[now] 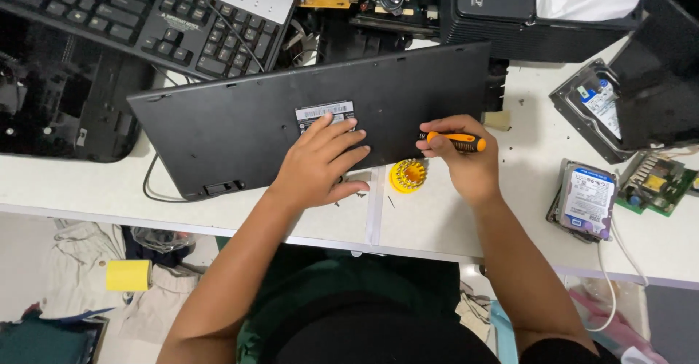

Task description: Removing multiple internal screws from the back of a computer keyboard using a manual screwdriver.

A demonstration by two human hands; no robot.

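One screwdriver (455,141), seemingly tip leftward, crosswise

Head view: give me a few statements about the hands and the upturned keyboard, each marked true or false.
1. The left hand lies flat on the upturned black keyboard. True.
2. The right hand holds a pair of pliers. False: it grips an orange-handled screwdriver.
3. A round yellow bit holder sits on the white table between the hands. True.
4. The keyboard under the left hand lies keys up. False: its plain underside with a label faces up.
5. Hard drives lie right of the right hand. True.
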